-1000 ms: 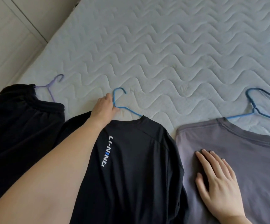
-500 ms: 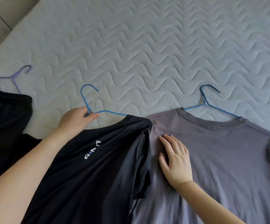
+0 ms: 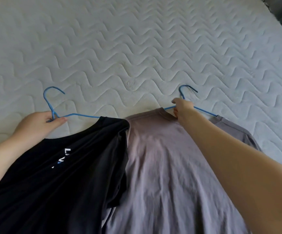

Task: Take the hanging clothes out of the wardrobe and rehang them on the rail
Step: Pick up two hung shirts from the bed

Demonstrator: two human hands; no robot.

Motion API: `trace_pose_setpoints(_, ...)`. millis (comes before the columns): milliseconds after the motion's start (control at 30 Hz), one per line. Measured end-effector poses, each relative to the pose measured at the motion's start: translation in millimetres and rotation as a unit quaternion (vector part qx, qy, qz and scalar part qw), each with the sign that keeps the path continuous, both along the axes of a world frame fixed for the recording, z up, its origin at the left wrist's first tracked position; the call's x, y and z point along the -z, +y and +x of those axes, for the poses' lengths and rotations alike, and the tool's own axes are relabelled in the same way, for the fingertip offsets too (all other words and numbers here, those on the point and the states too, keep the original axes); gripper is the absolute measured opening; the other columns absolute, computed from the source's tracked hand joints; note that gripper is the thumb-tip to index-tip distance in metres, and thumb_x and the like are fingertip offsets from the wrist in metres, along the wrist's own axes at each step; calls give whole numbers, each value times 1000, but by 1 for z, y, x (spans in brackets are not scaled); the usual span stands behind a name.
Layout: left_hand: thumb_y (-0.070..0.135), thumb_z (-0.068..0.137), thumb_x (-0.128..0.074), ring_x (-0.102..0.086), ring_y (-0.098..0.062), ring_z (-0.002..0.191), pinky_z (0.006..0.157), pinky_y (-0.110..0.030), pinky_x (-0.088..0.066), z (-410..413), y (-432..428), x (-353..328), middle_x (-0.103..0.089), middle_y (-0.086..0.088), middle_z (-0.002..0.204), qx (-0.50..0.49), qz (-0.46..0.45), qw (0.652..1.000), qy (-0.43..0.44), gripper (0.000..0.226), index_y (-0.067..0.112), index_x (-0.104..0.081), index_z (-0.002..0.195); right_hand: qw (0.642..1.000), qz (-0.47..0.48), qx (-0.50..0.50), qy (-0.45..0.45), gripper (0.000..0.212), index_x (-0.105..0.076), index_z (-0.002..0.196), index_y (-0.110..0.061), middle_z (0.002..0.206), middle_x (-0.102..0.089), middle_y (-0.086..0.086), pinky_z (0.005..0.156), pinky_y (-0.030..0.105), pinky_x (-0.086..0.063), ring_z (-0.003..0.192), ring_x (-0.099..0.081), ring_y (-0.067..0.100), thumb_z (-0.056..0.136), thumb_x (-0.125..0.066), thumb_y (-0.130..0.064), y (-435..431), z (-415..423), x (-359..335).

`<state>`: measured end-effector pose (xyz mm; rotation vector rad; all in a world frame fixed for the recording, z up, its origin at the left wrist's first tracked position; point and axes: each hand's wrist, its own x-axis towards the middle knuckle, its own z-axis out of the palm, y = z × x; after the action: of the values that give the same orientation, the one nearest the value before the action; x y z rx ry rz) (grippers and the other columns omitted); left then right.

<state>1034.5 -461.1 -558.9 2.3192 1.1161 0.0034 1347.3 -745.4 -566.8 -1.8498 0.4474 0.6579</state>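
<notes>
The right hand (image 3: 182, 108) has lifted off the grey shirt (image 3: 162, 166), where it lay flat, and now grips that shirt's hanger (image 3: 205, 111) just below the hook. The black shirt (image 3: 69, 183) has slid right, its sleeve now overlapping the grey shirt's edge.

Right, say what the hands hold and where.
Left hand grips the left blue hanger at its neck; right hand, the right blue hanger likewise.
</notes>
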Motion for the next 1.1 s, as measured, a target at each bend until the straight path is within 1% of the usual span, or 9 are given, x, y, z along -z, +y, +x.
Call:
trace_pose_setpoints(133, 66, 76, -59, -66, -24, 94, 86, -43, -49, -5, -8, -21, -73, 0, 91, 5, -21, 1000, -15, 37, 30, -70, 78, 987, 133, 87, 24, 26, -48, 122, -8, 85, -51, 4, 78, 33, -50, 72, -57, 17, 97, -42, -12, 2, -7, -16)
trace_pose_setpoints(267, 47, 80, -70, -60, -16, 79, 73, -33, -41, -16, -17, -70, -64, 11, 76, 11, -42, 999, -22, 20, 30, -65, 71, 956, 243, 165, -19, 24, -43, 83, -6, 71, -42, 9, 66, 40, -57, 57, -47, 19, 101, -28, -4, -13, -34, -56)
trace_pose_setpoints(400, 41, 76, -78, -59, -9, 73, 75, -33, -45, -45, -23, -130, -65, 20, 65, 31, -32, 998, -44, 21, 32, -69, 59, 941, 282, 181, -46, 29, -37, 74, -12, 65, -32, 5, 51, 32, -48, 47, -34, 15, 99, -27, -2, -46, -76, -121)
trace_pose_setpoints(500, 40, 72, -81, -57, -14, 55, 60, -35, -44, -73, -30, -197, -61, 9, 44, 43, -23, 998, -49, 31, 22, -67, 51, 933, 316, 161, -60, 31, -29, 68, -16, 61, -22, 1, 53, 30, -47, 44, -27, 13, 95, -34, -1, -84, -115, -187)
trace_pose_setpoints(600, 78, 60, -66, -51, -24, 44, 46, -33, -36, -108, -48, -283, -46, -1, 40, 90, -25, 996, 9, 61, 20, -55, 48, 923, 352, 127, -83, 38, -24, 65, -19, 61, -17, 1, 59, 31, -50, 48, -24, 13, 95, -37, 0, -124, -161, -263)
trace_pose_setpoints(667, 84, 57, -61, -44, -18, 38, 45, -40, -30, -134, -66, -343, -39, 0, 38, 109, -19, 994, 20, 67, 18, -51, 49, 917, 371, 113, -87, 37, -26, 64, -19, 60, -19, 1, 58, 31, -50, 49, -25, 14, 94, -38, 0, -148, -189, -312)
trace_pose_setpoints(767, 74, 61, -66, -35, -3, 36, 52, -41, -30, -165, -115, -442, -36, 6, 37, 110, 3, 994, 20, 57, 20, -51, 47, 909, 400, 93, -74, 33, -29, 68, -18, 61, -22, 0, 61, 31, -50, 52, -27, 14, 94, -41, -2, -177, -228, -386)
trace_pose_setpoints(967, 46, 76, -74, -37, -2, 39, 53, -21, -30, -264, -201, -617, -39, 12, 38, 61, 44, 997, 3, 41, 25, -54, 47, 885, 459, 31, -70, 39, -25, 64, -21, 60, -18, -2, 53, 27, -35, 54, -21, 15, 95, -42, -5, -232, -288, -522)
trace_pose_setpoints(1100, 54, 72, -73, -40, 0, 41, 44, -11, -25, -328, -263, -706, -44, 14, 40, -31, 62, 995, -77, 37, 24, -63, 52, 854, 516, -62, -19, 42, -19, 63, -22, 59, -15, -2, 47, 27, -25, 51, -18, 14, 93, -37, 0, -250, -315, -593)
